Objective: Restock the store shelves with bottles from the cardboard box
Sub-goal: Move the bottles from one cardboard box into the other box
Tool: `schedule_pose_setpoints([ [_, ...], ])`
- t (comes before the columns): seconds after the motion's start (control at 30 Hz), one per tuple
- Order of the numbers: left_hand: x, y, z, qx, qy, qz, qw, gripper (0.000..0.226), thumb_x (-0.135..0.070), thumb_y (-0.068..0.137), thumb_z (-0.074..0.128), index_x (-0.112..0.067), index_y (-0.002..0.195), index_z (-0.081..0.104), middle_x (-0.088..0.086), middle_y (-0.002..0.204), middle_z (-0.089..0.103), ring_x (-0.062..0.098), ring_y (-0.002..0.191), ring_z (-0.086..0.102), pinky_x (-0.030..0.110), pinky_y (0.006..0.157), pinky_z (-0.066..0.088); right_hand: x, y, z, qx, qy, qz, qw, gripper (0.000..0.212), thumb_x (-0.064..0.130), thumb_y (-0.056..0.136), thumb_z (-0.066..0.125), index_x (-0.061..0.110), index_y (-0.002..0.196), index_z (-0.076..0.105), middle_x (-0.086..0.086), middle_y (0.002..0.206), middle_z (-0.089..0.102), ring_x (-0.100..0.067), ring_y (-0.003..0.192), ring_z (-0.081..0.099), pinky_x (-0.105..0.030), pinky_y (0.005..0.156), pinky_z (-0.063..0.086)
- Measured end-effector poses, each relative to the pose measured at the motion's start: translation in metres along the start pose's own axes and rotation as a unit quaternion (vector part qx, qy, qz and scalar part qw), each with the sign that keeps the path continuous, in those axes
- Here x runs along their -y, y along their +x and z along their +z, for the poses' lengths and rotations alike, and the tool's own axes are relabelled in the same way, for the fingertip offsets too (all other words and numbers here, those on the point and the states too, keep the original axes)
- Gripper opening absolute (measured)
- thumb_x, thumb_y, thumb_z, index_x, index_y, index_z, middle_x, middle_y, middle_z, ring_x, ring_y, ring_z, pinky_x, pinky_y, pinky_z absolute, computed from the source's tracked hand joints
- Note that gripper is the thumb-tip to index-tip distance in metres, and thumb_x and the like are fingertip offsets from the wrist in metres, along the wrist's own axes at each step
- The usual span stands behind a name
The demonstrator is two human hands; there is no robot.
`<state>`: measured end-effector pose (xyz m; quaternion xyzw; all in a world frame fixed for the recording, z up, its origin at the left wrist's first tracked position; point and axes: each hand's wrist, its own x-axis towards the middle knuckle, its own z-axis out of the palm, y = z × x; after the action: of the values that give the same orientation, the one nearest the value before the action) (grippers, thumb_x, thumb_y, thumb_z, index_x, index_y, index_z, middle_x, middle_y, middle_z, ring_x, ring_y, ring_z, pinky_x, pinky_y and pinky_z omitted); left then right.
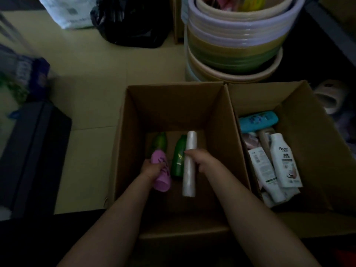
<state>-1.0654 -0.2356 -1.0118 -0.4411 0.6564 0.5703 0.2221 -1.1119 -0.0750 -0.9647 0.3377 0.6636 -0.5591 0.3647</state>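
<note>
Both arms reach down into an open cardboard box [173, 105] that sits on a pale tiled floor [100, 89] in dim light. The left hand [152, 168] has its grip wrapped round a pink bottle [161, 170], fingers curled about its middle, the bottle lying lengthwise with its wide end toward the camera. The right hand [200, 158] grips a white bottle [189, 164], a slim pale cylinder, near its middle; the fingers curl over it from the right.

Two green bottles lie on the box bottom: one [159, 141] partly hidden behind the pink bottle, the other [179, 157] just beside the white one on its left.

A second open cardboard box [308, 143] stands touching the first on the right. It holds a turquoise bottle [258, 120] at the far end and several white bottles, among them a labelled white bottle [285, 160]. Beyond the boxes rises a stack of plastic basins [235, 41]. A black plastic bag [133, 22] sits at the top of the view.
</note>
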Motion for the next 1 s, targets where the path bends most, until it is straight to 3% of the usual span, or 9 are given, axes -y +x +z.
schedule_pose_setpoints([
  [0.13, -0.021, -0.008, 0.012, -0.023, 0.048, 0.092, 0.994, 0.026, -0.009, 0.097, 0.057, -0.008, 0.123, 0.058, 0.011, 0.118, 0.062, 0.029, 0.096, 0.063, 0.029, 0.073, 0.047, 0.015, -0.005, -0.011, 0.014, 0.026, -0.071, 0.997, 0.021, 0.014, 0.102, 0.045, 0.007, 0.121, 0.05, -0.012, 0.099, 0.062, -0.019, 0.071, 0.065, -0.025, 0.051, 0.054],
  [0.3, -0.059, -0.044, 0.073, 0.049, 0.052, 0.218, 0.973, 0.016, -0.005, 0.096, 0.052, -0.009, 0.104, 0.065, 0.017, 0.107, 0.068, 0.026, 0.092, 0.062, 0.031, 0.079, 0.046, 0.051, -0.068, -0.069, 0.063, 0.04, -0.291, 0.954, 0.015, 0.014, 0.101, 0.048, 0.013, 0.103, 0.064, -0.005, 0.086, 0.069, -0.015, 0.072, 0.067, -0.023, 0.065, 0.051],
  [0.4, -0.069, -0.085, 0.113, 0.042, 0.122, 0.422, 0.897, 0.022, -0.012, 0.09, 0.057, -0.007, 0.109, 0.068, 0.009, 0.105, 0.065, 0.021, 0.101, 0.059, 0.026, 0.087, 0.043, 0.057, -0.081, -0.133, -0.026, 0.15, -0.344, 0.926, 0.021, 0.01, 0.101, 0.046, 0.012, 0.093, 0.065, -0.007, 0.075, 0.069, -0.018, 0.065, 0.066, -0.026, 0.062, 0.053],
  [0.47, -0.074, -0.11, 0.139, 0.037, 0.179, 0.529, 0.829, 0.034, -0.025, 0.081, 0.057, -0.01, 0.109, 0.067, 0.011, 0.11, 0.061, 0.022, 0.106, 0.055, 0.032, 0.095, 0.041, 0.047, -0.064, -0.175, -0.145, 0.179, -0.302, 0.925, 0.019, 0.011, 0.099, 0.049, 0.012, 0.087, 0.065, -0.01, 0.075, 0.068, -0.02, 0.067, 0.066, -0.031, 0.062, 0.055],
  [0.57, -0.087, -0.137, 0.169, 0.006, 0.208, 0.564, 0.799, 0.034, -0.028, 0.078, 0.06, -0.011, 0.106, 0.07, 0.014, 0.118, 0.057, 0.03, 0.116, 0.049, 0.039, 0.101, 0.039, 0.012, -0.018, -0.218, -0.263, 0.036, -0.163, 0.95, 0.021, 0.018, 0.097, 0.051, 0.016, 0.077, 0.057, -0.02, 0.095, 0.064, -0.023, 0.082, 0.06, -0.043, 0.081, 0.053],
  [0.63, -0.091, -0.139, 0.184, 0.011, 0.249, 0.6, 0.761, 0.037, -0.032, 0.079, 0.054, -0.01, 0.105, 0.071, 0.012, 0.116, 0.06, 0.031, 0.117, 0.051, 0.044, 0.105, 0.038, -0.016, 0.01, -0.229, -0.247, -0.085, -0.103, 0.96, 0.011, 0.023, 0.096, 0.052, 0.016, 0.098, 0.061, -0.012, 0.104, 0.058, -0.019, 0.086, 0.055, -0.036, 0.081, 0.048],
  [0.77, -0.086, -0.125, 0.202, 0.017, 0.409, 0.62, 0.669, 0.036, -0.041, 0.085, 0.043, -0.022, 0.094, 0.072, -0.001, 0.087, 0.07, 0.021, 0.093, 0.064, 0.046, 0.119, 0.017, -0.068, 0.046, -0.242, -0.396, -0.262, -0.032, 0.879, 0.064, 0.029, 0.084, 0.069, 0.013, 0.139, 0.04, -0.016, 0.142, 0.041, -0.033, 0.131, 0.041, -0.043, 0.105, 0.039],
  [0.83, -0.084, -0.124, 0.207, 0.004, 0.424, 0.619, 0.661, 0.032, -0.039, 0.086, 0.044, -0.025, 0.087, 0.072, -0.006, 0.072, 0.068, 0.019, 0.08, 0.066, 0.043, 0.118, 0.015, -0.09, 0.05, -0.252, -0.426, -0.292, -0.009, 0.856, 0.079, 0.03, 0.079, 0.074, 0.013, 0.143, 0.032, -0.017, 0.142, 0.039, -0.034, 0.13, 0.039, -0.044, 0.104, 0.036],
  [1.0, -0.086, -0.122, 0.212, 0.005, 0.396, 0.632, 0.666, 0.041, -0.045, 0.084, 0.038, -0.025, 0.091, 0.073, -0.009, 0.071, 0.068, 0.016, 0.08, 0.066, 0.044, 0.116, 0.02, -0.109, 0.046, -0.276, -0.374, -0.222, 0.024, 0.9, 0.095, 0.046, 0.068, 0.083, 0.005, 0.139, 0.034, -0.017, 0.141, 0.04, -0.035, 0.133, 0.038, -0.046, 0.102, 0.04],
])
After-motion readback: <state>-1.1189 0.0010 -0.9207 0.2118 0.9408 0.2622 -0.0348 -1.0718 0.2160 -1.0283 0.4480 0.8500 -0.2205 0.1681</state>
